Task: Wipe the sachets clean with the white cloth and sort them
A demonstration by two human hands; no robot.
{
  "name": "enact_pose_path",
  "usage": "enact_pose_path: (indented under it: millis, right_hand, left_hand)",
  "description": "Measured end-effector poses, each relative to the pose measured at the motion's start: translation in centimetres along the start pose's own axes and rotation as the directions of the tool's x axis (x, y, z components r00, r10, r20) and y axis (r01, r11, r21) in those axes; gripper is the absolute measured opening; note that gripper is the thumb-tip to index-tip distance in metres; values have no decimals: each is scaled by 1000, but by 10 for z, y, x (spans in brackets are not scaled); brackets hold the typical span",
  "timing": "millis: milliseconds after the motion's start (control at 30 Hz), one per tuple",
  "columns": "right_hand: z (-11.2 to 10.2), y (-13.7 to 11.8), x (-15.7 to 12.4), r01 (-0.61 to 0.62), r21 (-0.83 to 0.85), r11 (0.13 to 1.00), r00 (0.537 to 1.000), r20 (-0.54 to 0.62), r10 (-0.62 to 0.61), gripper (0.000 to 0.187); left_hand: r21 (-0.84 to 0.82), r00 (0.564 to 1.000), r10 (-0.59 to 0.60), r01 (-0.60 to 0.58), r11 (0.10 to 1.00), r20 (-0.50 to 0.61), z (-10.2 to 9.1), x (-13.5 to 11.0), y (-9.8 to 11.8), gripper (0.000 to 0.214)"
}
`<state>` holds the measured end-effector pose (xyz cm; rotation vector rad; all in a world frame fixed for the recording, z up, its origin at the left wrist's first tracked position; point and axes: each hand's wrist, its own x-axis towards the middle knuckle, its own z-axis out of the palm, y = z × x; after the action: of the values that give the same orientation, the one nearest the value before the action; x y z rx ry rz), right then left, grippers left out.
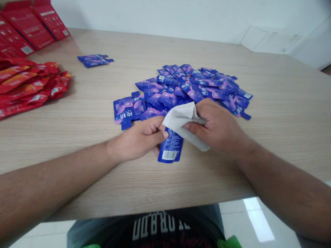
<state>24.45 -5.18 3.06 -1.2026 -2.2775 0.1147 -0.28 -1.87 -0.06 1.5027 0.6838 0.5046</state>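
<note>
Fingers (157, 130) of the left hand (137, 140) pinch a blue sachet (170, 150), steadying it against a grey cloth (179, 119) pinched by the right hand (217, 126).

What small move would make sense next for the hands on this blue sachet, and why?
Probably the grey cloth in the right hand should slide down the blue sachet toward its barcode end. The left hand pinches the sachet near the cloth, which covers only its upper part, while the barcode end sticks out uncovered.
</note>
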Motion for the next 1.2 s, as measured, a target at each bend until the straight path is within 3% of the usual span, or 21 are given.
enact_pose_path:
  millis: [167,333,433,533,667,800,867,933,1000,1100,1200]
  right_hand:
    - [1,5,2,65,67,996,991,111,-73,33]
    - [0,10,3,-80,12,997,994,-67,80,32]
    - [3,2,0,39,57,998,995,91,-44,28]
    - [7,-7,-4,154,124,980,952,246,-181,21]
    - [6,-10,-5,79,63,995,991,100,-85,24]
    - [5,-12,-6,110,96,989,958,255,-131,16]
    - [4,-10,-6,49,40,998,980,189,-55,16]
    - [3,-4,-5,-70,-33,997,997,23,70,19]
    - [2,3,-4,-146,-46,988,988,-63,143,20]
    - [6,7,-3,-133,-40,990,991,-24,132,21]
    - [12,3,-4,-95,-35,995,994,49,97,20]
  left_hand:
    - [61,999,5,-8,998,40,-2,0,-1,18]
    - [-33,998,1,1,999,56,-1,-1,-2,24]
    - [-10,1000,3,-3,1000,0,-1,-1,-2,22]
    - [-35,997,0,-3,999,-83,-1,0,-2,24]
    - [-161,994,-24,7,987,-103,3,0,0,24]
    - [-136,992,-36,20,991,-118,5,0,1,29]
    - [-138,991,-40,22,990,-130,3,0,0,30]
    - [-178,991,-32,9,984,-129,-3,0,2,32]
    - [-192,994,-22,0,981,-109,-14,-1,9,34]
    - [-74,994,-14,6,997,-107,-38,-6,29,32]
    - [73,963,32,-13,997,-268,-71,-11,56,24]
